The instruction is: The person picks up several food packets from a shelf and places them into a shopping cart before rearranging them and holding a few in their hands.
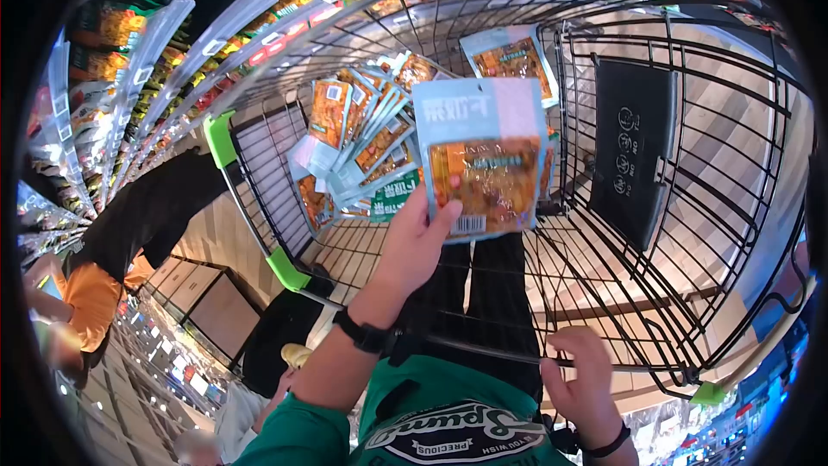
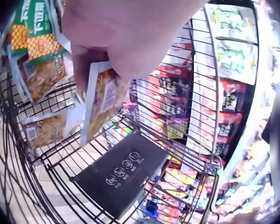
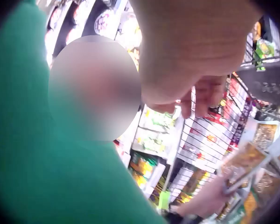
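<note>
Over the shopping cart, my left hand (image 1: 412,242) pinches the lower left edge of a food pouch (image 1: 483,155), thumb on its front. The pouch is pale blue, with an orange-brown food picture and a barcode near its bottom. In the left wrist view the same pouch (image 2: 100,102) shows nearly edge-on below the fingers. Several similar pouches (image 1: 379,129) lie in a fanned pile in the cart basket behind it. My right hand (image 1: 586,371) hovers by the cart's near bar, its fingers loosely bent and holding nothing. In the right wrist view its fingers (image 3: 203,100) hang relaxed.
The wire shopping cart (image 1: 595,293) has a black panel (image 1: 634,151) at its right and green corner pieces (image 1: 286,269). Another pouch (image 1: 511,53) leans near the cart's far side. Stocked shelves (image 1: 142,60) run along the left and back. A person in orange (image 1: 90,302) stands at the left.
</note>
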`<action>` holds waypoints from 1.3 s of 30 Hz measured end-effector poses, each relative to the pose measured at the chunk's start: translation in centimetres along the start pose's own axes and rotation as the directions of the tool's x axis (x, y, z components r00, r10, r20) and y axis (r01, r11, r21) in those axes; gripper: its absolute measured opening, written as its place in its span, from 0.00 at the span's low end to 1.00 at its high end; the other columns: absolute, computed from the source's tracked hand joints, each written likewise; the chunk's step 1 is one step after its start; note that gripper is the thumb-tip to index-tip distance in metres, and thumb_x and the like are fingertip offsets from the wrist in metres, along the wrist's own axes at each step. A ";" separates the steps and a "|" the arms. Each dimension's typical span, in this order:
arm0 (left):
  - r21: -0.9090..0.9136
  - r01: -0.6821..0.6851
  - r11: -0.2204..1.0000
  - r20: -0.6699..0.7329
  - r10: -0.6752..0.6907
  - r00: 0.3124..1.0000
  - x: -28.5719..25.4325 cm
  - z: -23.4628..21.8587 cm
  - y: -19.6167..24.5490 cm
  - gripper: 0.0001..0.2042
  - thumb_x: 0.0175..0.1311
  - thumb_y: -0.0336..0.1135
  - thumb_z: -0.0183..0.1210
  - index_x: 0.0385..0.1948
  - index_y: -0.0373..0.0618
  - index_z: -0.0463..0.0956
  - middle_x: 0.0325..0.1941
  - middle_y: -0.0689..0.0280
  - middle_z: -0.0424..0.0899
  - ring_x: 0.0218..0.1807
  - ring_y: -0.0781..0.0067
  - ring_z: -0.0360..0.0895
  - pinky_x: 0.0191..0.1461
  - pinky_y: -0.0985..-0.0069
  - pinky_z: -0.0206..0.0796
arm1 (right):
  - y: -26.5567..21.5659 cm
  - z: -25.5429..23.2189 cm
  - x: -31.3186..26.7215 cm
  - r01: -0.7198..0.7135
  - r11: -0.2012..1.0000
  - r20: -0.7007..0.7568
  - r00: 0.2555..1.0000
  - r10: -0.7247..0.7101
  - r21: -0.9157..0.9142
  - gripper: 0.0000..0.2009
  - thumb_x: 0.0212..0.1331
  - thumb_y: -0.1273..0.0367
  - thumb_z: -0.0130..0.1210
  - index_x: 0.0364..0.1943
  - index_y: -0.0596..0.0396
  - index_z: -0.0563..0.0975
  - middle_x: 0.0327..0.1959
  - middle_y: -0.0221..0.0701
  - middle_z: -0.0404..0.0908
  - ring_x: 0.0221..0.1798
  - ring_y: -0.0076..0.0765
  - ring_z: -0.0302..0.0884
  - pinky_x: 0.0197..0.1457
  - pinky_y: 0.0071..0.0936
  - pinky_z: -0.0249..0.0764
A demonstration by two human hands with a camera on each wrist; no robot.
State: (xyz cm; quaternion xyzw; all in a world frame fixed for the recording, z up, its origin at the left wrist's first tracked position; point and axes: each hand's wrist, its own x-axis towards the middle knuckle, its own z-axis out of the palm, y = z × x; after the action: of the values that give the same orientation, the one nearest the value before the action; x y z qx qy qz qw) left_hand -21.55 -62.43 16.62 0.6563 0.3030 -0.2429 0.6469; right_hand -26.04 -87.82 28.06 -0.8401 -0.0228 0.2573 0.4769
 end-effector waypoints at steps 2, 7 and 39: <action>-0.173 -0.017 0.985 0.101 0.035 0.994 -0.9 -0.4 0.7 0.17 0.70 0.29 0.51 0.59 0.38 0.63 0.57 0.64 0.74 0.57 0.79 0.70 0.61 0.76 0.63 | 1.4 1.7 -1.3 -0.008 1.000 0.000 1.000 0.008 0.004 0.08 0.44 0.72 0.63 0.29 0.53 0.76 0.25 0.32 0.77 0.25 0.39 0.72 0.29 0.33 0.67; -0.156 -0.045 0.987 0.135 0.067 0.989 -1.5 -0.3 1.5 0.17 0.71 0.27 0.50 0.59 0.37 0.63 0.58 0.64 0.74 0.58 0.77 0.70 0.63 0.74 0.62 | 2.4 2.3 -2.5 0.181 0.944 0.136 0.980 -0.148 -0.277 0.10 0.44 0.69 0.63 0.17 0.52 0.72 0.21 0.30 0.73 0.24 0.37 0.71 0.24 0.29 0.65; -0.396 0.350 0.849 -0.479 -0.517 0.709 5.7 -10.8 -5.9 0.17 0.65 0.51 0.53 0.39 0.45 0.74 0.32 0.68 0.78 0.28 0.76 0.74 0.28 0.77 0.63 | 1.7 4.2 -1.3 0.059 0.934 -0.008 0.998 -0.066 -0.353 0.08 0.46 0.71 0.62 0.22 0.52 0.72 0.20 0.31 0.71 0.21 0.40 0.70 0.24 0.33 0.62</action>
State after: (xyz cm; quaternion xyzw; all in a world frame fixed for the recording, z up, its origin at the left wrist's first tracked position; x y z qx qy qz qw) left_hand -22.56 -51.33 8.95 0.5102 0.6595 -0.1373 0.5347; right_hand -29.42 -85.77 25.47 -0.9133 -0.0906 0.2257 0.3268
